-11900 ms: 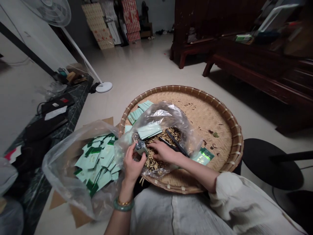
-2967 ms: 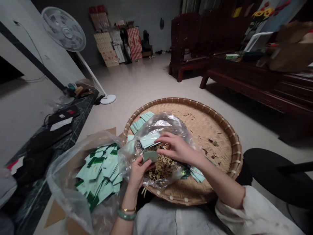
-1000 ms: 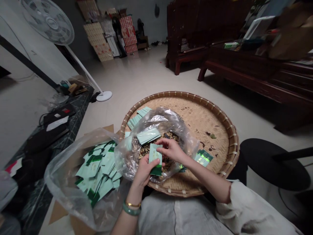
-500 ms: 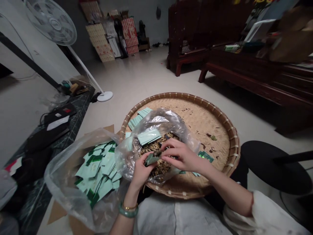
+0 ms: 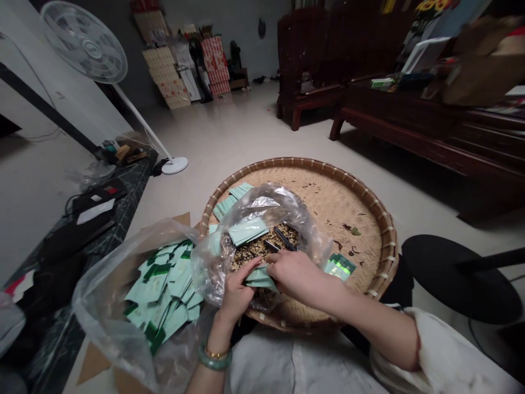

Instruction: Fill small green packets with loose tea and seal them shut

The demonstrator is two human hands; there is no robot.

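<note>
2 hands, left (image 5: 237,293), right (image 5: 297,273), on mint sachets (image 5: 259,278)

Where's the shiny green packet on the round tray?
In the head view, the shiny green packet lies on the woven bamboo tray, just right of the clear plastic bag and the right hand, near the rim.

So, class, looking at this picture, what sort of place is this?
Probably a home living room used for packing: a dark wooden settee, a standing fan, a woven bamboo tray with green packets.

Home living room: dark wooden settee (image 5: 394,123), standing fan (image 5: 84,41), stacked cartons (image 5: 162,71)
</note>
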